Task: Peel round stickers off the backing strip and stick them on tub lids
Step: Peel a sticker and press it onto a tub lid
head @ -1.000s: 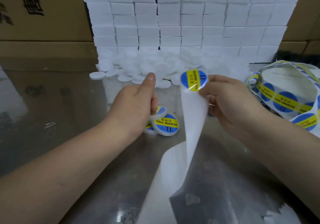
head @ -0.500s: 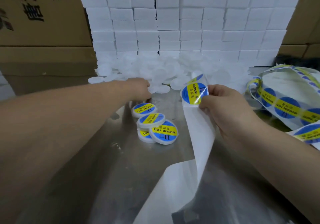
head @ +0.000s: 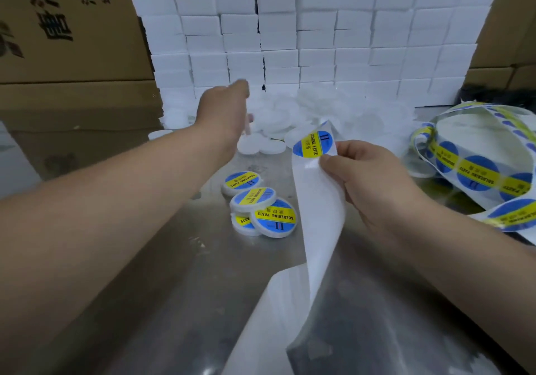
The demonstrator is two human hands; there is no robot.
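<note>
Hands are working apart: left hand (head: pixel 224 110) is reaching over the left part of the pile (head: pixel 293 113) of plain lids. It is blurred, so I cannot tell if its fingers are gripping anything. A few labelled lids (head: pixel 261 205) are lying in front of the pile. Before the pile's right part, right hand (head: pixel 374 177) is pinching the strip (head: pixel 322 221) just under the sticker (head: pixel 314 144). I am judging this step as fetching a lid. Next the lid needs bringing close and the sticker needs peeling.
</note>
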